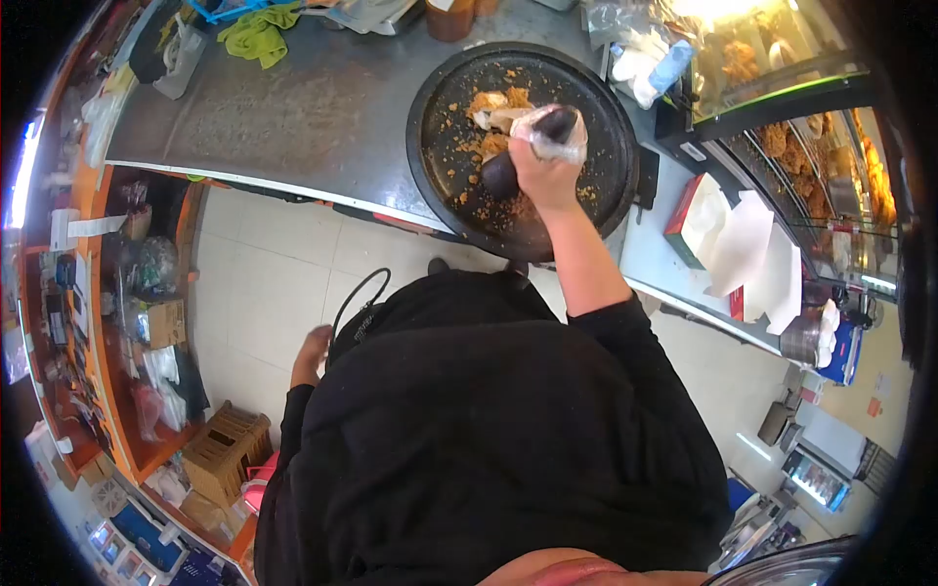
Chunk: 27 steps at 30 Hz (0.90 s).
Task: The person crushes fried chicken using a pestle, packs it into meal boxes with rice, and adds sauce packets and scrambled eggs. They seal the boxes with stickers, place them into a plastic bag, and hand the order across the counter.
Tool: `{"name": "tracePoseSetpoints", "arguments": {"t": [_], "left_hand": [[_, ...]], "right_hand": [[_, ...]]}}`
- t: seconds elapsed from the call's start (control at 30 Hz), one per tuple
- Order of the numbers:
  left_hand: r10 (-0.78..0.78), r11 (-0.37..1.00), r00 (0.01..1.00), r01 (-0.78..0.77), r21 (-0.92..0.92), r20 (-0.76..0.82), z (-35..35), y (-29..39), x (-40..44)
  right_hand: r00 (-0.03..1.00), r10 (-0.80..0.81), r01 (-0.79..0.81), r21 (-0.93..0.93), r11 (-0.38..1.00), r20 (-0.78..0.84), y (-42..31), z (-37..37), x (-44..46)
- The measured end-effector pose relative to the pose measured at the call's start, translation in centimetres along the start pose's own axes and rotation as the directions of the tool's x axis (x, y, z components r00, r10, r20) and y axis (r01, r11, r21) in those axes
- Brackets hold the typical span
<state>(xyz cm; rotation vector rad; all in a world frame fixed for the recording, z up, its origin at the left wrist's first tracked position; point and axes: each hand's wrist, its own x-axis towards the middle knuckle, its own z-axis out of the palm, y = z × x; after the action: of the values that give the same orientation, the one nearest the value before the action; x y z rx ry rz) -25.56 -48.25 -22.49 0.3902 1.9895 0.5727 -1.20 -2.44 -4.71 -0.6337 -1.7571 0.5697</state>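
Note:
My right hand (549,171) is closed around a tool with thick black handles (500,176), above a large round black tray (426,161). Clear plastic (572,146) wraps part of the fingers. The tool's working end is mostly hidden, so its exact kind does not show. Just left of the fist, torn pieces of breaded fried chicken (498,105) lie on the tray among scattered crumbs. Down at my left side hangs my left hand (311,354), its fingers loosely apart and holding nothing visible. A black cord loop (363,293) curves beside it.
The tray rests on a metal counter (283,117), its near rim past the edge. A green cloth (259,37) lies at the far left. Open cartons (733,244) and a lit glass food cabinet (772,59) stand right. Orange shelving (98,293) runs along the left.

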Motion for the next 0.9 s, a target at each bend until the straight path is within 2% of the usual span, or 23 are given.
{"name": "tracePoseSetpoints", "arguments": {"t": [0.03,0.07,0.1,0.17,0.27,0.3,0.37,0.4,0.43,0.5,0.53,0.57,0.63,0.67,0.73,0.77,0.8,0.83,0.87,0.9], "left_hand": [[-0.05,0.999,0.99,0.049,0.01,0.129,-0.2,-2.7,2.2],[0.099,0.994,0.994,-0.1,0.038,0.044,0.2,-4.7,2.4],[0.191,0.97,0.981,-0.191,0.149,0.018,0.1,-8.4,4.4],[0.25,0.963,0.968,-0.252,0.097,0.024,0.8,-17.1,8.9],[-0.013,1.0,0.996,0.012,-0.008,-0.088,1.9,-17.9,8.9],[0.083,0.992,0.991,-0.072,0.103,-0.103,2.1,-18.5,9.6],[0.273,0.923,0.955,-0.226,0.311,-0.116,2.6,-17.5,10.4],[0.169,0.936,0.985,-0.154,0.318,-0.022,0.8,-15.1,8.7],[0.157,0.967,0.984,-0.136,0.214,-0.087,0.8,-12.5,7.1],[0.105,0.994,0.973,-0.109,-0.009,-0.208,1.8,-8.4,4.3],[0.018,0.987,0.978,-0.051,-0.155,-0.209,2.3,-5.8,2.8],[0.066,0.994,0.984,-0.08,-0.076,-0.164,2.3,-6.2,3.2],[0.157,0.984,0.986,-0.152,0.094,-0.052,1.8,-9.9,5.5],[0.139,0.968,0.986,-0.114,0.224,-0.096,2.4,-11.8,6.9],[0.174,0.969,0.984,-0.176,0.171,0.024,3.4,-17.5,12.1],[0.191,0.969,0.978,-0.202,0.14,0.083,3.7,-16.8,12.5],[0.199,0.966,0.98,-0.197,0.166,0.007,3.2,-17.5,12.5],[0.17,0.978,0.982,-0.159,0.134,-0.077,2.7,-15.8,11.2],[0.129,0.991,0.975,-0.121,0.057,-0.179,2.5,-12.5,8.5],[0.104,0.994,0.963,-0.105,0.011,-0.247,2.2,-8.6,6.2]], "right_hand": [[0.999,-0.004,0.007,-0.039,0.999,0.054,0.5,0.0,1.1],[0.949,0.304,-0.314,0.337,0.888,0.084,-1.6,0.0,2.2],[0.949,0.308,-0.294,0.542,0.787,0.068,-3.4,0.1,3.7],[0.984,0.165,-0.119,0.463,0.878,-0.061,-1.9,0.3,4.1],[0.995,-0.009,0.033,0.24,0.97,-0.103,-2.5,1.6,2.8],[0.993,-0.034,0.046,0.112,0.993,-0.111,1.0,2.5,1.8],[0.982,0.176,-0.161,0.188,0.969,-0.069,2.0,2.1,3.0],[0.965,0.261,-0.257,0.28,0.925,0.025,-0.5,0.8,4.1],[0.961,0.271,-0.235,0.354,0.905,-0.055,-1.0,0.3,4.6],[0.987,0.138,-0.11,0.269,0.957,-0.086,0.3,-1.7,4.5],[0.977,0.127,-0.088,0.217,0.972,-0.17,-0.3,-2.3,3.9],[0.979,0.115,-0.043,0.382,0.923,-0.166,-0.5,-2.3,3.3],[0.989,0.039,-0.021,0.127,0.992,-0.143,2.9,-2.1,0.9],[0.983,0.163,-0.142,0.216,0.966,-0.084,1.9,-2.4,1.3],[0.975,0.215,-0.203,0.185,0.962,-0.048,3.3,-3.6,3.0],[0.97,0.243,-0.235,0.173,0.957,-0.027,3.9,-4.1,3.7],[0.967,0.254,-0.252,0.045,0.967,-0.037,2.4,-4.8,5.1],[0.995,0.104,-0.096,-0.342,0.935,0.004,2.2,-5.6,6.4],[0.947,0.305,-0.209,-0.523,0.826,0.103,4.0,-6.3,7.1],[0.85,0.505,-0.274,-0.692,0.668,0.151,5.7,-6.6,7.9]]}}
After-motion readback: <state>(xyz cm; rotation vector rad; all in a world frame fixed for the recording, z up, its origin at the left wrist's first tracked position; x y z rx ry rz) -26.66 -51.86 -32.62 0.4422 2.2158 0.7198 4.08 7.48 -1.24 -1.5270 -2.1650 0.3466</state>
